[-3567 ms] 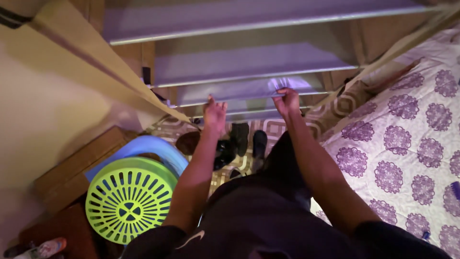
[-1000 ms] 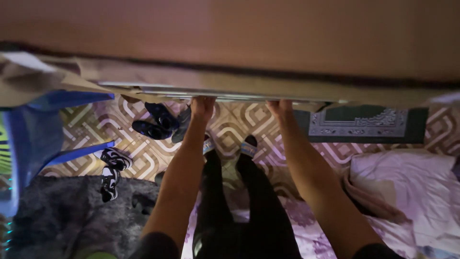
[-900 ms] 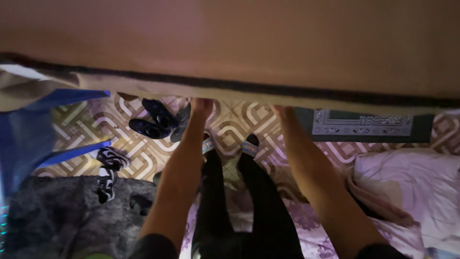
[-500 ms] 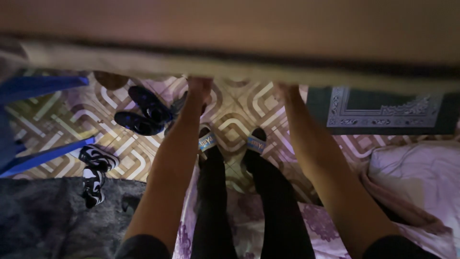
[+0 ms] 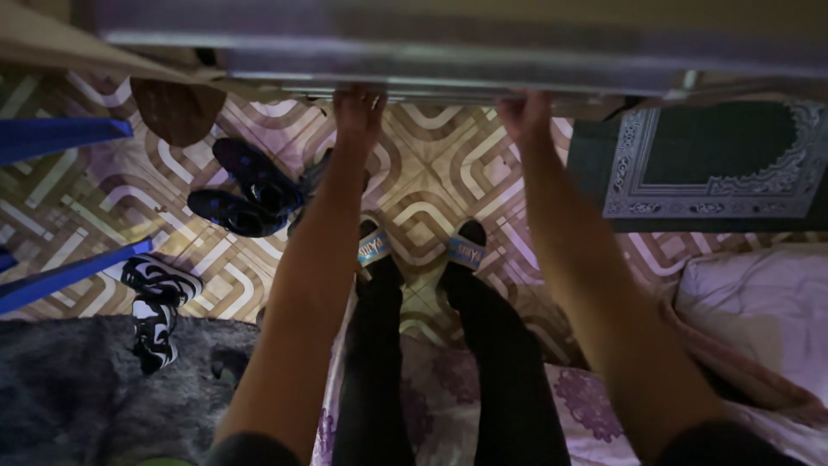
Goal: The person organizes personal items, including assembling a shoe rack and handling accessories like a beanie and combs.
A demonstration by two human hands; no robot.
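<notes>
A wide flat panel with a pale metal-looking lower edge runs across the top of the view. My left hand and my right hand both reach up to that edge, about a shoulder's width apart, fingers curled on it. The fingertips are hidden behind the edge. Below, my legs in black trousers stand on the patterned floor in slippers with blue straps.
A pair of dark shoes and black-and-white sneakers lie at the left, by blue chair legs. A grey shaggy rug fills the lower left. A dark bordered mat and pink bedding are at the right.
The panel has shifted upward in the view, uncovering more floor, the mat and the shoes. Both hands stay on its lower edge.
</notes>
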